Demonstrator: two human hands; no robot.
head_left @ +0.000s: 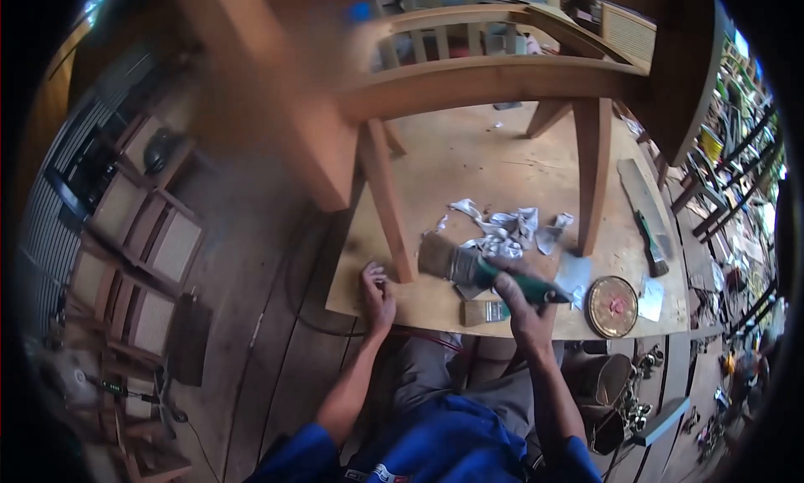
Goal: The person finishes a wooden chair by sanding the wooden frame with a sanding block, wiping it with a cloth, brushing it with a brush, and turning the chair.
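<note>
Wooden tabletop [469,161], right fingers [526,297] gripping green-handled brush [490,274], left fingers [377,284] loosely curled.

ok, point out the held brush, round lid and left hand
Held brush [463,265]: head view, metal ferrule.
Round lid [610,321]: head view, lower face.
Left hand [380,302]: head view, middle of the hand.

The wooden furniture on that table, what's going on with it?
A person's right hand grips a wide brush, its bristles pointing toward the left hand. That hand is low beside the foot of one leg of the wooden furniture, which stands on the table. Whether it touches the leg is hard to tell. Crumpled white rags, a smaller brush and a round lid lie nearby.
</note>
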